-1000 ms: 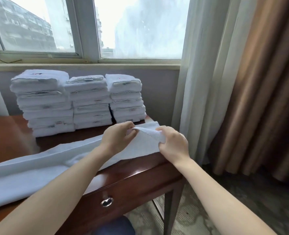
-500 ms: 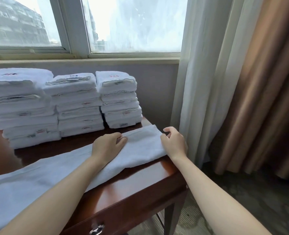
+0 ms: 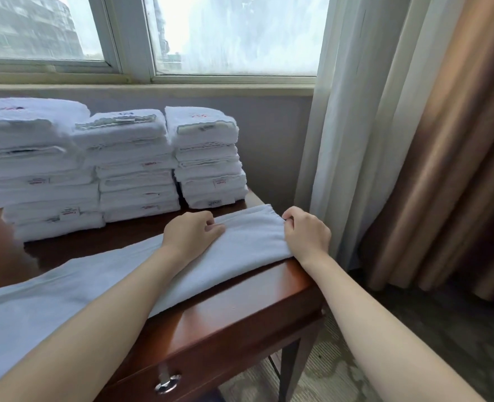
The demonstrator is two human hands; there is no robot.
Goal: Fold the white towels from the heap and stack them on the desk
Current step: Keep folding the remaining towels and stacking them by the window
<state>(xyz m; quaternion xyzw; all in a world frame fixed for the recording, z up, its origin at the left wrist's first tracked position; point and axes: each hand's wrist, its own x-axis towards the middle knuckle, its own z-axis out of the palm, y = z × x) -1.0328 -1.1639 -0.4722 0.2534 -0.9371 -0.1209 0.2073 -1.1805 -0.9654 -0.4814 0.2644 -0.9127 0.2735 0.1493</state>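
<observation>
The white towel (image 3: 248, 236) in hand lies across the desk (image 3: 240, 314) as a long strip, already doubled lengthwise. It runs from the right fingers (image 3: 288, 220) at its short end, under the left fingers (image 3: 211, 224), and off the frame on the person's left.

The right hand (image 3: 306, 235) sits at that end with its fingers curled in, and they appear to pinch the far corner. The left hand (image 3: 193, 233) rests on top of the strip with its fingers bent at the far edge. I cannot tell whether they grip the cloth or only press it.

Just beyond both sets of fingers stand three stacks of folded towels: left (image 3: 36, 169), middle (image 3: 132, 169) and right (image 3: 208, 158), each several towels high.

Judging from this, much of the work is done. This towel is about half folded, with the crosswise folds and its place on a stack left to do. The heap is out of view, so how many towels remain cannot be told.

Past the right fingers hang a sheer curtain (image 3: 341, 140) and a brown drape (image 3: 443, 169).
</observation>
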